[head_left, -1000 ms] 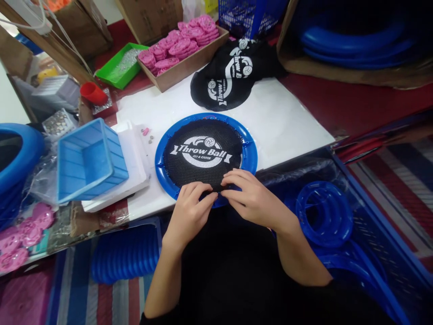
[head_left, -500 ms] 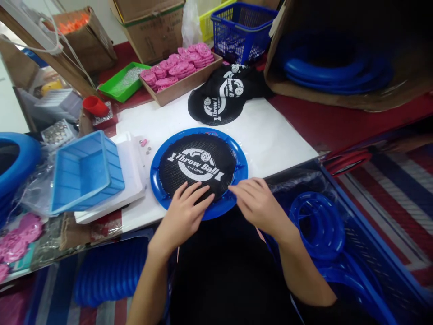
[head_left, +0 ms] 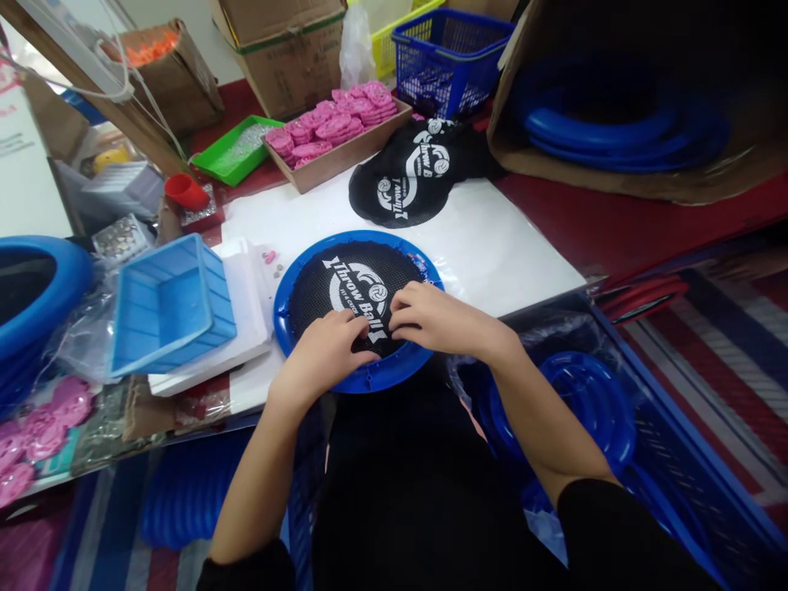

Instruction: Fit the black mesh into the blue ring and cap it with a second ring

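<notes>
A round black mesh disc (head_left: 308, 289) printed "Throw Ball" lies inside a blue plastic ring (head_left: 281, 316) on the white work surface, close to my body. My left hand (head_left: 326, 349) rests over the near side, its fingers bent on the mesh and its thumb stretched out near the rim. From the right, my right hand (head_left: 431, 320) reaches over the ring, with fingers curled but apart and tips at the mesh by the lettering. No firm grip shows in either hand. Beyond the ring lie more black printed mesh pieces (head_left: 394, 193), overlapping.
A light blue bin (head_left: 166, 308) stands left on a white slab. Behind are a green tray (head_left: 231, 156), a cardboard tray (head_left: 345, 144) of pink pieces and a blue basket (head_left: 452, 53). A carton (head_left: 616, 176) of blue rings stands back right. More rings (head_left: 591, 410) lie below right.
The printed mesh disc has turned clockwise, so its lettering slopes more steeply. My right hand has moved left from the rim onto the mesh. My left hand's fingers are more bent.
</notes>
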`<state>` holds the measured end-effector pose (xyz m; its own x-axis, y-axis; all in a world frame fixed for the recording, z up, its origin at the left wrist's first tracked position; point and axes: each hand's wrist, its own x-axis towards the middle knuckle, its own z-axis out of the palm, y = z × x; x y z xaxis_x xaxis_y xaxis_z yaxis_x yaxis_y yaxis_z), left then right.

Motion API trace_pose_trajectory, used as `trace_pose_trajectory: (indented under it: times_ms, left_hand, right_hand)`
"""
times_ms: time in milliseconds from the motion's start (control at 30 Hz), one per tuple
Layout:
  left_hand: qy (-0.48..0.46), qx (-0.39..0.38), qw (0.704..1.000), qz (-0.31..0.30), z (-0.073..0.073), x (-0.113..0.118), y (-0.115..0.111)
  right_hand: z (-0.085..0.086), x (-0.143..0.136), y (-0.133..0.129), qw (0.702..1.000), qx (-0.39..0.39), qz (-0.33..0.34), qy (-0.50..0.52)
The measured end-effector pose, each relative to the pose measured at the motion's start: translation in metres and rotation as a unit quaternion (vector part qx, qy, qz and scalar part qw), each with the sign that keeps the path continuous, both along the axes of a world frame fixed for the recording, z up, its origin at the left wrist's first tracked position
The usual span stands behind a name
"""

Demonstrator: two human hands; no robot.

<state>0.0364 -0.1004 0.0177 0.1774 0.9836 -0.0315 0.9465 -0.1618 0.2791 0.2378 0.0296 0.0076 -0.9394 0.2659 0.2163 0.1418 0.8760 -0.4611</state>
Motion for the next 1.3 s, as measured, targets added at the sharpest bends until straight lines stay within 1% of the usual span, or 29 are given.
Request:
trace_pose_trajectory:
  times_ms: [67,133,200,267,367,433,500,533,600,700,767,867,933,1000,1067,1133,1200,1300]
  left_hand:
    - [0.020,-0.019,1.000,-0.007,-0.001,-0.001,0.007]
    - [0.025,-0.042,0.998,-0.028,0.001,-0.003,0.010]
    - [0.013,-0.061,0.997,-0.054,0.004,-0.004,0.009]
    - [-0.020,-0.060,0.997,-0.054,0.007,-0.006,0.004]
    - [-0.126,-0.016,0.992,0.010,0.007,-0.007,-0.008]
    - [-0.209,0.021,0.976,0.061,0.003,-0.005,-0.017]
    - [-0.258,0.055,0.959,0.101,-0.003,-0.001,-0.025]
    - [-0.261,0.072,0.956,0.113,-0.006,0.003,-0.028]
    - [-0.233,0.101,0.960,0.122,-0.012,0.011,-0.032]
    - [-0.160,0.145,0.970,0.113,-0.017,0.025,-0.038]
    - [-0.108,0.184,0.970,0.114,-0.019,0.031,-0.041]
    - [-0.042,0.248,0.961,0.113,-0.024,0.033,-0.047]
    - [-0.032,0.285,0.953,0.102,-0.030,0.033,-0.052]
    - [-0.043,0.327,0.939,0.095,-0.039,0.034,-0.058]
    - [-0.060,0.365,0.924,0.095,-0.048,0.035,-0.064]
    - [-0.075,0.389,0.913,0.102,-0.057,0.038,-0.068]
    - [-0.092,0.397,0.905,0.119,-0.063,0.040,-0.070]
    - [-0.123,0.387,0.904,0.132,-0.066,0.038,-0.073]
  right_hand:
    - [0.004,-0.011,0.006,0.998,-0.009,0.016,-0.054]
    - [0.007,-0.019,0.009,0.996,-0.003,0.018,-0.084]
    - [0.008,-0.023,0.009,0.995,0.010,0.018,-0.099]
    - [0.008,-0.022,0.009,0.996,0.012,0.026,-0.085]
    - [0.005,-0.015,0.006,0.999,-0.033,0.020,-0.005]
    - [0.001,-0.008,0.000,0.997,-0.064,0.007,0.041]
    - [-0.002,-0.002,-0.007,0.997,-0.054,0.001,0.055]
    - [-0.004,0.000,-0.011,0.998,-0.034,0.000,0.058]
    - [-0.009,0.001,-0.019,0.997,0.011,-0.013,0.079]
    - [-0.015,0.000,-0.029,0.988,0.046,-0.055,0.140]
    - [-0.020,-0.002,-0.035,0.978,0.062,-0.091,0.176]
    - [-0.030,-0.001,-0.046,0.958,0.115,-0.153,0.215]
    - [-0.037,0.003,-0.054,0.939,0.155,-0.193,0.239]
    - [-0.044,0.008,-0.062,0.920,0.184,-0.232,0.256]
    - [-0.052,0.014,-0.070,0.910,0.185,-0.263,0.263]
    - [-0.060,0.019,-0.075,0.907,0.157,-0.283,0.271]
    - [-0.067,0.023,-0.078,0.906,0.112,-0.289,0.288]
    - [-0.072,0.027,-0.078,0.907,0.050,-0.285,0.305]
